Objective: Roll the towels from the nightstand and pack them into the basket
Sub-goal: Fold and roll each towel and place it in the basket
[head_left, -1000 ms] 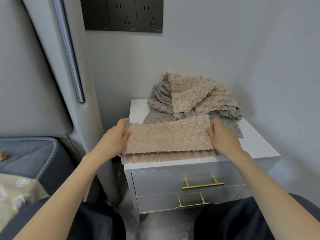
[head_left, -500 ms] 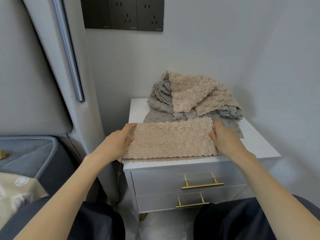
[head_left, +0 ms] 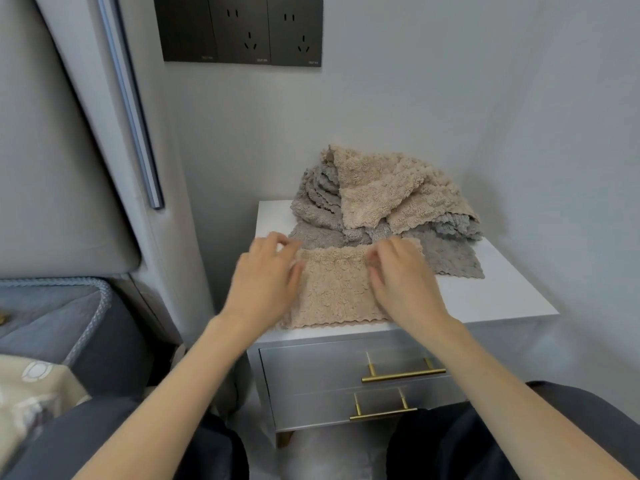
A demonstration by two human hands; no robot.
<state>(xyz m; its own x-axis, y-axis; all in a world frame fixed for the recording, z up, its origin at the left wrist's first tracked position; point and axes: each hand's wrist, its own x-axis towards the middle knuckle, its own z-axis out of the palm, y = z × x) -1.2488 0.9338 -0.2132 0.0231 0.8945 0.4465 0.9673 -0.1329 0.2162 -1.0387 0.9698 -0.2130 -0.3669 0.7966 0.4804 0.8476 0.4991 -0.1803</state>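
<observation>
A folded beige towel (head_left: 334, 289) lies flat at the front left of the white nightstand top (head_left: 502, 299). My left hand (head_left: 266, 275) rests on its left part, fingers stretched toward the far left corner. My right hand (head_left: 405, 282) lies on its right part, fingers bent at the far edge and blurred, so I cannot tell whether they pinch the cloth. Behind it sits a loose pile of grey and beige towels (head_left: 377, 202). No basket is in view.
The nightstand has two grey drawers with gold handles (head_left: 403, 375). It stands in a corner, with walls behind and to the right and dark wall sockets (head_left: 242, 29) above. A padded headboard (head_left: 62, 168) and the bed (head_left: 52, 323) are on the left. My knees flank the drawers.
Both hands left the towel's short ends and moved inward and forward onto its top. The towel's lower layer now lies squared under the upper one.
</observation>
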